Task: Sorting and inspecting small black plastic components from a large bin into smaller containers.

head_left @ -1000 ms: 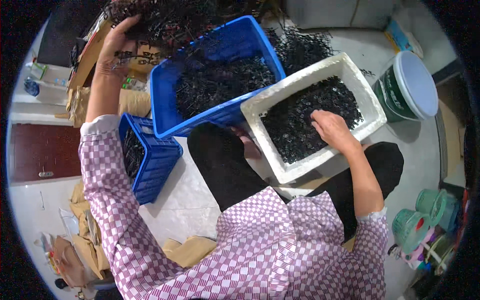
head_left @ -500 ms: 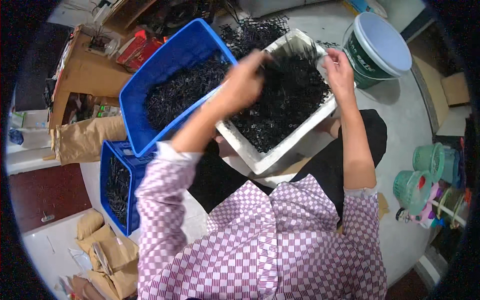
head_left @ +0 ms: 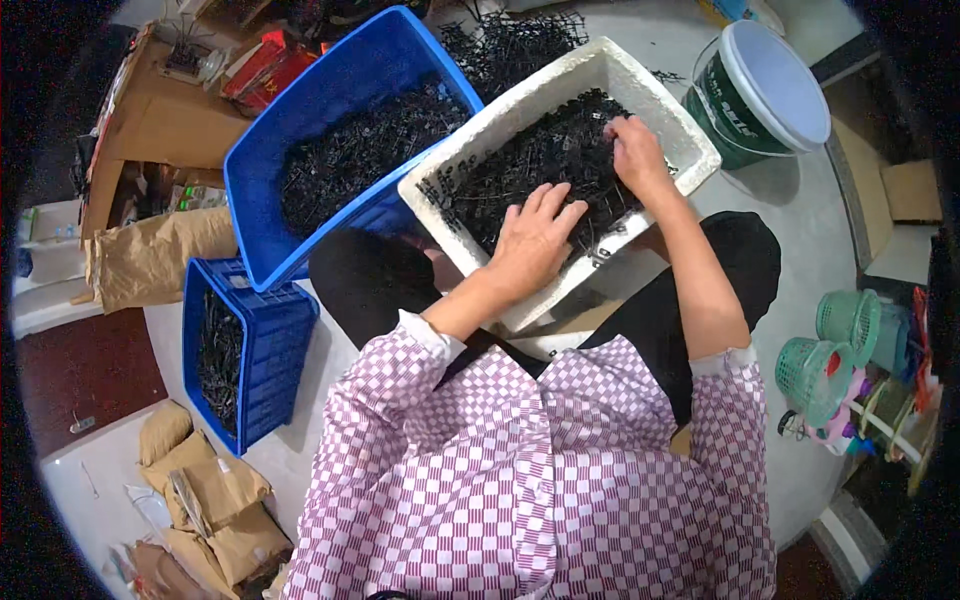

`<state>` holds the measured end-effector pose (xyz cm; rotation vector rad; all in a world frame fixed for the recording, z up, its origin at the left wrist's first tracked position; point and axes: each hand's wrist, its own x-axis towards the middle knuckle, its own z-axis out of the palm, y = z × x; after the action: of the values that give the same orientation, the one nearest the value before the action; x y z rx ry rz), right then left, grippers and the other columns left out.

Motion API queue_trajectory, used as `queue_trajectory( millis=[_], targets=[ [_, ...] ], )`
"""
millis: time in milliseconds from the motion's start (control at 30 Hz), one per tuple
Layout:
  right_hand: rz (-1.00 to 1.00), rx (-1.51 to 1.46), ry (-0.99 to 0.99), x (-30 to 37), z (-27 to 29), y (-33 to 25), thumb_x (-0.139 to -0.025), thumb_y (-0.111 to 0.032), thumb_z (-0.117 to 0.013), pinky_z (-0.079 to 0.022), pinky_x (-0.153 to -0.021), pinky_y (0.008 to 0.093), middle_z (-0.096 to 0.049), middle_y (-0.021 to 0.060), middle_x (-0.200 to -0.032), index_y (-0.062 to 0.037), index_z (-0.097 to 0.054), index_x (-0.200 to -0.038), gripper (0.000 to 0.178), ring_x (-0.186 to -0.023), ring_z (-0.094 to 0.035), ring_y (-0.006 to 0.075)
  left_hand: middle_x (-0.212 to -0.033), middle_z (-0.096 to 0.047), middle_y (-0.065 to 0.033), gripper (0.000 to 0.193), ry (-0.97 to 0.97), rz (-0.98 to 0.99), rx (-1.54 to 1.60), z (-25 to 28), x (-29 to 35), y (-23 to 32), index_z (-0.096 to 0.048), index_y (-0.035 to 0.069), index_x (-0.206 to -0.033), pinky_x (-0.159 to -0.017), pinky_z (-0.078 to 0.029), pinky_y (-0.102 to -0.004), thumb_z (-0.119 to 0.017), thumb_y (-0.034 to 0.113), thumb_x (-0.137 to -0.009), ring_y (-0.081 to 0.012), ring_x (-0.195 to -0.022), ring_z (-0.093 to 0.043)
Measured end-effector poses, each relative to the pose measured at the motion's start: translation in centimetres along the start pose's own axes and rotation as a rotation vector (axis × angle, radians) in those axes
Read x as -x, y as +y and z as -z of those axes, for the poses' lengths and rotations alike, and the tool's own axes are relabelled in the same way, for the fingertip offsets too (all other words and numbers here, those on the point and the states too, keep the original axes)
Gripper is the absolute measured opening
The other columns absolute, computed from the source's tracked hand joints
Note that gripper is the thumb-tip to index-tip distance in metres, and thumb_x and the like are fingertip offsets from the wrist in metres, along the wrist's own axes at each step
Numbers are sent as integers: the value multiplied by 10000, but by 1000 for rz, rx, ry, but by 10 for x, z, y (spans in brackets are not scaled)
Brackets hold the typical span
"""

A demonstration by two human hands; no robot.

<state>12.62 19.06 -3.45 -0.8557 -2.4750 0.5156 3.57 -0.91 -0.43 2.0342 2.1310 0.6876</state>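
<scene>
A white foam box (head_left: 672,118) sits between my knees, holding a heap of small black plastic parts (head_left: 520,172). Toward the box's near side, my left hand (head_left: 540,235) rests on the parts with its fingers spread, gripping nothing. My right hand (head_left: 640,160) is at the right side of the heap, inside the box, its fingers curled down. What those fingers hold, if anything, is hidden. A few black pieces lie on the near right rim. Left of the box, a large blue bin (head_left: 262,160) slants and holds more black parts.
A smaller blue crate (head_left: 285,350) with black pieces stands at the left. Black lattice-like pieces (head_left: 515,50) are piled behind the box. A green bucket with a white lid (head_left: 745,105) is at the back right, green baskets (head_left: 815,375) farther right, brown paper sacks (head_left: 215,490) at lower left.
My left hand has come down from the box's far left edge to the near part of the heap. My right hand has lowered from the far right rim into the box.
</scene>
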Motion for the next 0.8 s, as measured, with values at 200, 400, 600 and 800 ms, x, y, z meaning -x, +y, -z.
queue_trajectory(
  millis=[200, 400, 600, 800],
  targets=[
    [94, -193, 367, -32, 48, -42, -755, -25, -534, -448, -722, 392, -554, 168, -836, -9, -564, -832, 85, -783, -539, 348, -1089, -503, -105, 346, 210, -12, 171, 32, -16, -11, -550, 88, -1033, -746, -428, -372, -590, 46, -692, -271, -1001, -482],
    [107, -11, 0, -11, -1, 20, -766, -89, -550, -435, -734, 395, -551, 174, -860, -9, -561, -843, 111, -796, -532, 346, -1083, -505, -117, 284, 144, -4, 40, -9, 0, 7, -557, 81, -1007, -740, -448, -388, -575, 97, -724, -290, -1013, -477],
    [-14, 78, -78, 5, 3, 10, -775, -130, -557, -423, -741, 403, -536, 172, -851, -15, -547, -874, 152, -826, -515, 352, -1059, -548, -129, 190, -152, -62, 250, -3, 16, 0, -567, 80, -968, -740, -471, -402, -530, 154, -797, -303, -1013, -511],
    [94, 37, -165, -1, 37, -4, -797, -137, -543, -419, -736, 404, -513, 170, -879, -16, -511, -918, 174, -838, -510, 354, -888, -609, -137, 164, 72, 144, 406, 38, -8, -63, -584, 72, -936, -711, -480, -387, -526, 143, -799, -300, -803, -602]
  ],
)
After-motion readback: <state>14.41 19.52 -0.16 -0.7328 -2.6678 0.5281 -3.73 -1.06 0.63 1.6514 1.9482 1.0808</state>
